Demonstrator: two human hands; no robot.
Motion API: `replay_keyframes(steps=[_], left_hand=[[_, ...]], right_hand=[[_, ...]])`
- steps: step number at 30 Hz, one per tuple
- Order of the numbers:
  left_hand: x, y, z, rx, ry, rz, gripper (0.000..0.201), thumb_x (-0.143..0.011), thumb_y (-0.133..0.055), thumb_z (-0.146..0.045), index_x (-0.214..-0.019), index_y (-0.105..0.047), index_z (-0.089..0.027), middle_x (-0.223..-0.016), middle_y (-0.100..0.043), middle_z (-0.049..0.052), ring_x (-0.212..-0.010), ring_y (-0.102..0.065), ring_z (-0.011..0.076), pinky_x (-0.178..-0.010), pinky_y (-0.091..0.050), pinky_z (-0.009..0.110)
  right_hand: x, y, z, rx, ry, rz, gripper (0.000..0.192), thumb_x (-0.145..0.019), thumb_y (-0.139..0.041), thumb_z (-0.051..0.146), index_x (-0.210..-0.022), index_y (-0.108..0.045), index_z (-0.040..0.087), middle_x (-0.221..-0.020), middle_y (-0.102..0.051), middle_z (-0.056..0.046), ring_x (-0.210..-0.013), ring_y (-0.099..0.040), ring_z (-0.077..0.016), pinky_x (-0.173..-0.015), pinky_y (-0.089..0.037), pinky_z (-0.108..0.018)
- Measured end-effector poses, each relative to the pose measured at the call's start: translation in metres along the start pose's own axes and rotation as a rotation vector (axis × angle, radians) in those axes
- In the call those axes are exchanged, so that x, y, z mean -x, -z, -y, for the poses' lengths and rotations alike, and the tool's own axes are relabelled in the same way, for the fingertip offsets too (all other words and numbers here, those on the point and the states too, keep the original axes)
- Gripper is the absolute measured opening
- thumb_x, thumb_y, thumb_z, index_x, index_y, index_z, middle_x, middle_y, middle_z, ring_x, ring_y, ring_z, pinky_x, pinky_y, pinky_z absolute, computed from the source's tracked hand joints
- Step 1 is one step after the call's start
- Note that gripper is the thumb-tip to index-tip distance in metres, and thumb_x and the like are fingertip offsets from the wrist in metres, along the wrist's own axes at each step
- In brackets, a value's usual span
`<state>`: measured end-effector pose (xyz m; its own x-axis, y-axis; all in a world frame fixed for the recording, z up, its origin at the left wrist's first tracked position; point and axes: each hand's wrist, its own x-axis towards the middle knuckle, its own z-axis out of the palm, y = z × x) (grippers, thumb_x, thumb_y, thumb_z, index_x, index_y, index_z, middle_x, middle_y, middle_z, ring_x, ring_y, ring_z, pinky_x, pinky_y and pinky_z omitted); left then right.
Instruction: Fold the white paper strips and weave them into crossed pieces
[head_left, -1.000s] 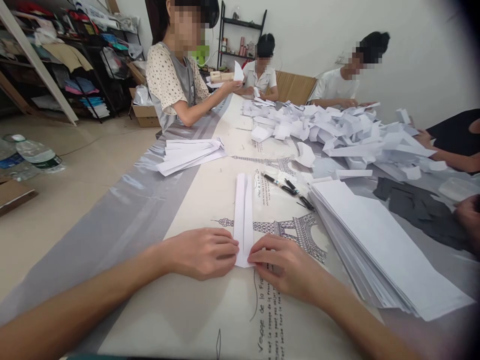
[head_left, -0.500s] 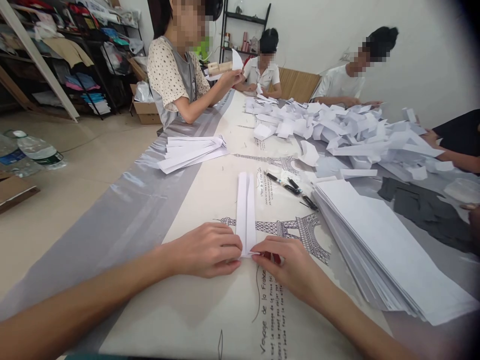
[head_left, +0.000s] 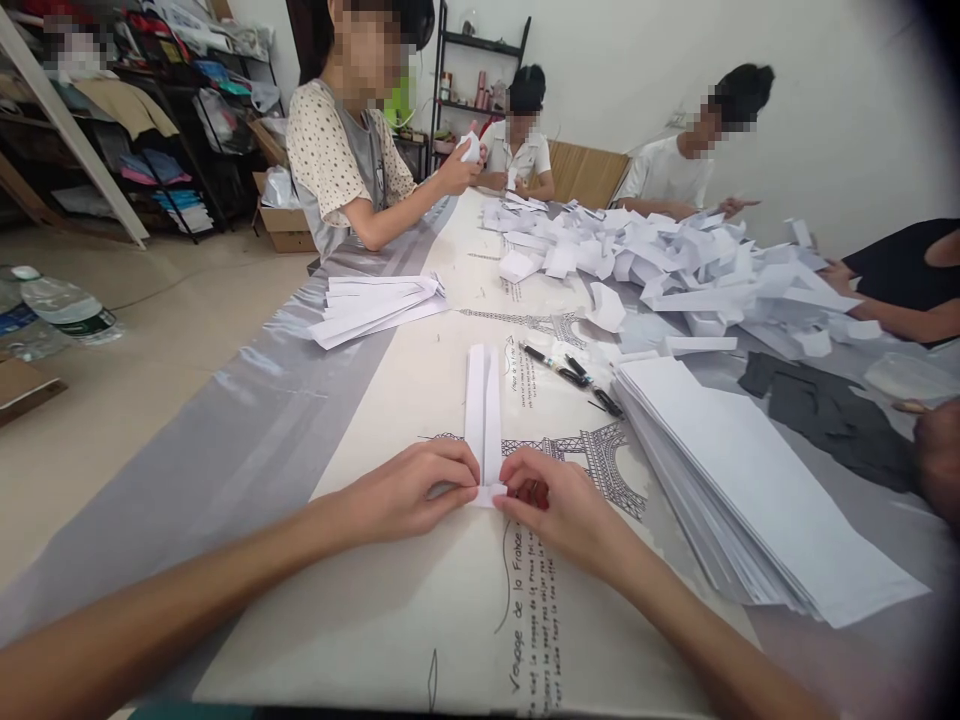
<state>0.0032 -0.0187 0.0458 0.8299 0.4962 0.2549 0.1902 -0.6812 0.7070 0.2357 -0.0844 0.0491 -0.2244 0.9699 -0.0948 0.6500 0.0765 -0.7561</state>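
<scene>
A: How does the person hold the arms?
B: Both forearms come in from the near edge of the table (head_left: pixel 352 600), one from each side, and they slant inward. The two hands meet almost at the middle, with their backs turned mostly upward.

A: And the left hand (head_left: pixel 420 485)?
B: Its thumb and index finger are pressed together on the left corner of the folded near end of the paper strip (head_left: pixel 474 410). The other fingers are bent under, and I cannot see them well.

A: Is the right hand (head_left: pixel 551 490) the same?
B: Nearly. It grips the right corner of this end, the thumb below and the index finger arched above. The other fingers curl inward, in shadow.

A: Where exactly is the strip?
B: It lies on the table, its length pointing from the near edge toward the far end. A long crease or gap runs along its middle.

A: What is around it?
B: The pens (head_left: pixel 544 358) lie to its right, and beyond them a stack of paper (head_left: pixel 750 460) slants toward the near right corner. Toward the left edge there is a fan of paper strips (head_left: pixel 375 310). A heap of folded papers (head_left: pixel 637 255) covers the far right part.
</scene>
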Motion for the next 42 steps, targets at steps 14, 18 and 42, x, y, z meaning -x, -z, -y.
replay_keyframes(steps=[14,18,42], left_hand=[[0.004,-0.006,0.015,-0.052,0.055,-0.012,0.003,-0.100,-0.055,-0.021,-0.101,-0.058,-0.020,-0.125,-0.055,0.007,-0.088,-0.061,0.0150,-0.080,-0.052,0.030],[0.005,-0.006,0.013,-0.168,-0.031,-0.018,0.012,-0.102,-0.053,-0.019,-0.113,-0.055,-0.019,-0.128,-0.056,0.011,-0.100,-0.063,0.0184,-0.086,-0.054,0.032],[0.008,-0.011,0.001,-0.868,-0.550,0.007,0.022,-0.099,-0.047,0.000,-0.107,-0.064,-0.010,-0.093,-0.069,0.009,-0.085,-0.064,0.0209,-0.071,-0.054,0.031]], right_hand=[[-0.008,-0.002,-0.007,0.043,0.002,-0.014,0.009,-0.091,-0.067,0.030,-0.092,-0.060,0.025,-0.075,-0.065,0.004,-0.061,-0.052,-0.0142,-0.058,-0.042,-0.028],[-0.008,-0.004,-0.008,0.040,0.019,-0.010,0.009,-0.092,-0.066,0.030,-0.095,-0.059,0.025,-0.077,-0.065,0.003,-0.062,-0.053,-0.0143,-0.060,-0.044,-0.029],[-0.002,-0.015,-0.006,0.279,0.156,-0.120,0.007,-0.098,-0.046,0.017,-0.095,-0.046,0.024,-0.084,-0.059,-0.001,-0.066,-0.053,-0.0163,-0.059,-0.040,-0.029]])
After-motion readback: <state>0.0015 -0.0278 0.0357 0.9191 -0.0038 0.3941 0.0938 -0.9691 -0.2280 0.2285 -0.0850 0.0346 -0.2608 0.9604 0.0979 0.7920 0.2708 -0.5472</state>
